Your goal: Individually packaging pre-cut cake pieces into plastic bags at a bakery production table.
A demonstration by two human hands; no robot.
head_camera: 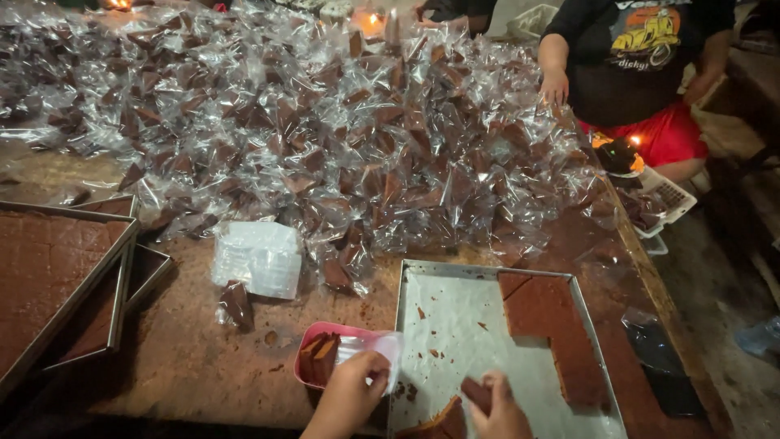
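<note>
Brown cake piece [478, 393] sits pinched in the fingers of the right hand [500, 410], just over the near edge of a metal tray [487, 272] lined with white paper. Beside it, the left hand [351, 394] closes on a clear plastic wrapper [375, 351] at the lip of a small pink tub [313, 335] holding more brown pieces. Past the right hand, an uncut slab of cake [552, 325] fills the tray's far corner. Farther out, the worn wooden table [187, 358] carries a stack of clear wrappers [258, 258], a wide heap of wrapped pieces [325, 130], and full trays [57, 276] off to the left. Another person [634, 73] sits beyond the table in dim light.
</note>
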